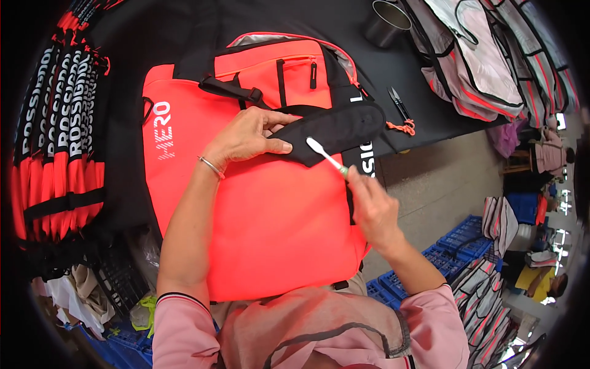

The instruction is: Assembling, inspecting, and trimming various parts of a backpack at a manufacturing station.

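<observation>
A bright coral-red and black bag (264, 227) lies flat in front of me, its front pocket with a zip at the far side. My left hand (249, 136) grips the near-left end of a padded black shoulder strap (344, 126), thumb on top and fingers curled beneath. In my right hand (373, 206) is a toothbrush (332, 158) with a pale green and white handle. Its white bristle head is over the strap's dark face; whether the bristles touch it I cannot tell. A black buckle (252, 95) sits on webbing beyond my left hand.
On the black table (166, 24) are thread snips (399, 104) with an orange cord, a dark metal cup (387, 24) and grey bag pieces (473, 61). Stacked red-and-black straps (61, 135) stand at left. Blue crates (452, 246) are on the floor at right; other people sit farther off.
</observation>
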### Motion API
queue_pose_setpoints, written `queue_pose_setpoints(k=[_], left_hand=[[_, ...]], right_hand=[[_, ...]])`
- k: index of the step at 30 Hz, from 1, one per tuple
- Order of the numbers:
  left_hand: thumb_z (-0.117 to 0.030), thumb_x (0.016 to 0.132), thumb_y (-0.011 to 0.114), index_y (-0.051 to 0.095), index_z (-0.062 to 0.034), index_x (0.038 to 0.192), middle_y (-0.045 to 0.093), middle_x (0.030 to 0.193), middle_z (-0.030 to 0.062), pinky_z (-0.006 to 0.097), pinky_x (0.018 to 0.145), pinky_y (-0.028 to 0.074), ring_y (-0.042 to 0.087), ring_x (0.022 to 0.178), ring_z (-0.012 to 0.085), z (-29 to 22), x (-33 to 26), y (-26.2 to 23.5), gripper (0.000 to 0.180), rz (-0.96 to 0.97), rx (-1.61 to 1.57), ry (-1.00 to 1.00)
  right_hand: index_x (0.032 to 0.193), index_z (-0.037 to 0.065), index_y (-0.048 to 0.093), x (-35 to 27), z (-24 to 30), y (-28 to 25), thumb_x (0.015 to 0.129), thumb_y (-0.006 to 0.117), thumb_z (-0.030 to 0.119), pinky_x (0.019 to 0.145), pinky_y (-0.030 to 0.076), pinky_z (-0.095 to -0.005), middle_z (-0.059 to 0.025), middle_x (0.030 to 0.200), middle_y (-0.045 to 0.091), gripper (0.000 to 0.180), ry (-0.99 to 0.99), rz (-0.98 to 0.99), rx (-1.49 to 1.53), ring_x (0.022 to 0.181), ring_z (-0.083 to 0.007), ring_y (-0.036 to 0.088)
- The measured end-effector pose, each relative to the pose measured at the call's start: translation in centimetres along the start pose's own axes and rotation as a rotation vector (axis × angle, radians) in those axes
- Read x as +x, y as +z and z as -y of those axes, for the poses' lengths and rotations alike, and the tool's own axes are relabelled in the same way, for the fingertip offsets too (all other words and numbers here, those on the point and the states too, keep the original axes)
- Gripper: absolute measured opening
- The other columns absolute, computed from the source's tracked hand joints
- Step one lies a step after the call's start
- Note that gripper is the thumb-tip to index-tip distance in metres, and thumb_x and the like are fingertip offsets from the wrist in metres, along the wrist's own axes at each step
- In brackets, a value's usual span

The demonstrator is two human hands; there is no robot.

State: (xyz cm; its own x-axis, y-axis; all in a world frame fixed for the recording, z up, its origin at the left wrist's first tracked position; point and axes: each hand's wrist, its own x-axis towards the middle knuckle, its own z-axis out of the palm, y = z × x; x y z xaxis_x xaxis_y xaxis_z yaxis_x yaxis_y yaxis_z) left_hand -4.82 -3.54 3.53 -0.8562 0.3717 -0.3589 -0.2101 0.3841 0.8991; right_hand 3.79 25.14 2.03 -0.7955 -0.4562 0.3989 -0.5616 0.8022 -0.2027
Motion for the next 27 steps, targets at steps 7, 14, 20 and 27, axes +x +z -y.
queue_pose_setpoints(k=[7, 14, 20, 27], left_hand=[[-0.004, 0.070, 0.078, 0.063, -0.0014, 0.128, 0.066, 0.092, 0.0006, 0.023, 0.076, 0.047, 0.056, 0.079, 0.0077, -0.5, -0.1, 0.0, 0.060, 0.008, -0.048, 0.020], [-0.006, 0.069, 0.080, 0.062, 0.0006, 0.128, 0.071, 0.095, 0.0045, 0.024, 0.081, 0.051, 0.064, 0.083, 0.0090, 0.4, -1.0, 0.1, 0.062, -0.032, -0.163, -0.038], [-0.005, 0.069, 0.080, 0.061, 0.0019, 0.129, 0.071, 0.091, 0.0040, 0.023, 0.079, 0.051, 0.064, 0.082, 0.0086, -0.2, -0.2, -0.2, 0.063, -0.018, -0.132, -0.057], [-0.003, 0.074, 0.075, 0.067, 0.0032, 0.110, 0.070, 0.087, 0.0052, 0.025, 0.079, 0.051, 0.064, 0.080, 0.0097, -0.1, -1.3, 0.7, 0.037, -0.039, -0.202, -0.033]], right_hand=[[0.123, 0.006, 0.062, -0.8, -0.1, -0.3, 0.084, 0.062, 0.002, 0.052, 0.052, -0.0358, -0.0090, 0.086, 0.061, 0.039, 0.031, 0.011, -0.055, 0.070, -0.0238, 0.066], [0.120, 0.011, 0.063, 5.2, -10.9, -0.9, 0.097, 0.055, 0.016, 0.058, 0.052, -0.0460, -0.0111, 0.088, 0.062, 0.024, 0.345, -0.172, -0.298, 0.073, -0.0348, 0.066], [0.112, 0.004, 0.066, 11.7, -20.7, 1.9, 0.097, 0.054, 0.012, 0.073, 0.052, -0.0488, -0.0201, 0.100, 0.065, 0.022, 0.342, -0.216, -0.270, 0.085, -0.0407, 0.065], [0.112, 0.001, 0.067, 11.5, -12.8, 1.5, 0.095, 0.057, 0.022, 0.083, 0.052, -0.0463, -0.0200, 0.107, 0.066, 0.029, 0.368, -0.046, -0.189, 0.098, -0.0385, 0.063]])
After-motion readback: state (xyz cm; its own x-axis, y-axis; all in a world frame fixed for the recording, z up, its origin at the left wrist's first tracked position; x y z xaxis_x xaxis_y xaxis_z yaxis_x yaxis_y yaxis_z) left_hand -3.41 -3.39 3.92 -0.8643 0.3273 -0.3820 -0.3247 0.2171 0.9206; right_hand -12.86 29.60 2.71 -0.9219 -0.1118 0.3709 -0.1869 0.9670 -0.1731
